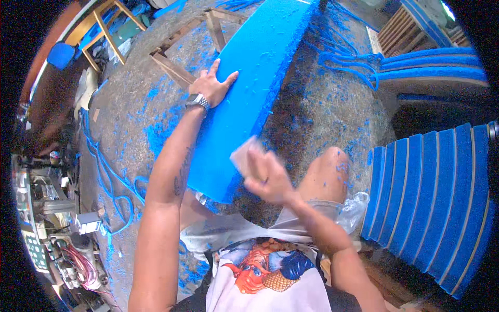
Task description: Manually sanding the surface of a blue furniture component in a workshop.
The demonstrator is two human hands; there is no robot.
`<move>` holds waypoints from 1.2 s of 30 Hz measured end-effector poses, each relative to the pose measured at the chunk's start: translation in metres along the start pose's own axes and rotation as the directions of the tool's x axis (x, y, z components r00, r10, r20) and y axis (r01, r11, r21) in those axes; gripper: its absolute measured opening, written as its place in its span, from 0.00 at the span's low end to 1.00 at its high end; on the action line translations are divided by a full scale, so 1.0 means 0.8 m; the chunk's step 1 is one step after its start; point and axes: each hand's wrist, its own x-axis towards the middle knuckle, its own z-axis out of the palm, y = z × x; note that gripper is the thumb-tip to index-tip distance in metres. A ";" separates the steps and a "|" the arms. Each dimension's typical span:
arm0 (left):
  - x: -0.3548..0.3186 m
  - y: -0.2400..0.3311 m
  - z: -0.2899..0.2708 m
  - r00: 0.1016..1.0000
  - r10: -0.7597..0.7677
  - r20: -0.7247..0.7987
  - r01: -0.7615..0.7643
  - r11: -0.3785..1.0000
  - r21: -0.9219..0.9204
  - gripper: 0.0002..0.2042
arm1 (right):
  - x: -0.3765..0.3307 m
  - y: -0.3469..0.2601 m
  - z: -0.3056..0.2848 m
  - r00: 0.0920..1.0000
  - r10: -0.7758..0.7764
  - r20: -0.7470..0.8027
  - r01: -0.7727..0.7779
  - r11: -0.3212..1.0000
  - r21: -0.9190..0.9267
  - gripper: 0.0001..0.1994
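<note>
A long bright-blue foam-like block (249,73) slants from near my knees away to the top of the view, with crumbs on its face and a rough right edge. My left hand (212,87), with a wristwatch (197,100) on its wrist, lies on the block's left side, fingers spread. Closed around a pale, flat, sheet-like piece (242,157) is my right hand (270,177), close to the block's lower right edge. Motion blurs this hand and the piece, so I cannot tell its exact kind or whether it touches the block.
Blue-faced slabs (421,192) stand in a row at right, below more stacked slabs (431,65). A wooden frame (176,70) is beside the block's far left side. Blue strips (106,171) and crumbs litter the floor. Tools and cables (78,255) crowd the left; a wooden stool (106,31) stands beyond.
</note>
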 end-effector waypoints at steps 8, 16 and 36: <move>-0.001 -0.005 0.004 0.998 0.006 -0.058 -0.008 0.999 -0.039 0.47 | 0.035 0.012 0.010 0.945 -0.031 -0.326 0.016 0.999 -0.050 0.34; -0.003 -0.003 0.008 0.998 -0.002 -0.064 -0.004 0.997 -0.082 0.46 | 0.072 0.024 -0.030 0.895 0.009 -0.446 -0.057 0.994 -0.093 0.29; 0.003 -0.005 0.009 0.999 0.001 -0.042 -0.004 0.997 -0.079 0.46 | 0.020 -0.018 -0.033 0.922 -0.156 0.354 0.245 0.943 -0.224 0.31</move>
